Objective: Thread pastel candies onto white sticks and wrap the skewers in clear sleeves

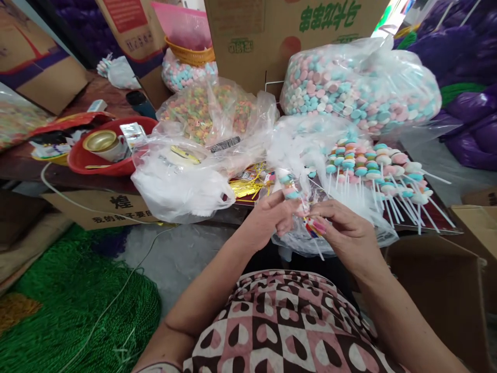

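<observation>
Several clear plastic bags crowd the low table (23, 166): a big bag of pastel candies (359, 85) at the back right, a bag of mixed coloured sweets (212, 111) in the middle, and a white bag (176, 189) slumped at the front edge. A red basin (101, 160) holding a gold tin sits to the left, cardboard boxes (256, 36) stand behind, and green netting (70, 305) covers the floor. A heap of finished candy skewers (382, 173) lies to the right, sticks fanned outward. Both hands meet just before the table edge. The left hand (272, 217) and right hand (345, 230) pinch a candy skewer (295, 199) between their fingertips, its candies poking up above the left fingers, its stick running down under the right.
</observation>
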`<action>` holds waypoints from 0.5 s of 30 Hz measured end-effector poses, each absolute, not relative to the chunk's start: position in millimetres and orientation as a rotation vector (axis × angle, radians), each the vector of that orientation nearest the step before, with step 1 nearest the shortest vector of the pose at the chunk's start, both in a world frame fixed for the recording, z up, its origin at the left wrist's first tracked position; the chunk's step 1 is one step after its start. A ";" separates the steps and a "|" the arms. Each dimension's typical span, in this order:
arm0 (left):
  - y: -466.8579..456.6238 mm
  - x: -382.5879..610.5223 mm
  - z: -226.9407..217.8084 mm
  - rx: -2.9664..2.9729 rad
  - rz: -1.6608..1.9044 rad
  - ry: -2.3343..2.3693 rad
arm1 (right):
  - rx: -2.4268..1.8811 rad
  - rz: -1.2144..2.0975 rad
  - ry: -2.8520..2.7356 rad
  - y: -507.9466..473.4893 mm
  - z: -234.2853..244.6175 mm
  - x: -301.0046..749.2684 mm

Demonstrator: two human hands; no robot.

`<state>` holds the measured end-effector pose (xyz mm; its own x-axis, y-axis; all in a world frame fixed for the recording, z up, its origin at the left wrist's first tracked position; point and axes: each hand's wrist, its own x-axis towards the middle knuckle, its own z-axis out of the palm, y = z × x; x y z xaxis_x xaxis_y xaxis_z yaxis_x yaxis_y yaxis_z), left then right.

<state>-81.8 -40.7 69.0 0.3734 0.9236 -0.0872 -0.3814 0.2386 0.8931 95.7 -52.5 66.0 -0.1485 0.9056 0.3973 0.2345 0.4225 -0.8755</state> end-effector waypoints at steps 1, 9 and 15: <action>-43.0 -82.9 71.8 0.980 0.990 0.707 | -1.007 0.941 -1.593 -53.4 62.5 99.2; -56.5 -80.1 78.5 1.570 0.529 0.561 | -1.137 1.584 -1.326 -76.8 40.8 131.4; -43.3 -74.1 61.4 1.838 0.699 0.957 | -1.328 1.106 -0.908 -106.4 4.4 193.6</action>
<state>-74.1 -43.3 61.4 0.5366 0.8412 0.0669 0.3194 -0.2759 0.9066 193.6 -106.4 4.4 0.2625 0.9600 -0.0975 -0.0916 -0.0758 -0.9929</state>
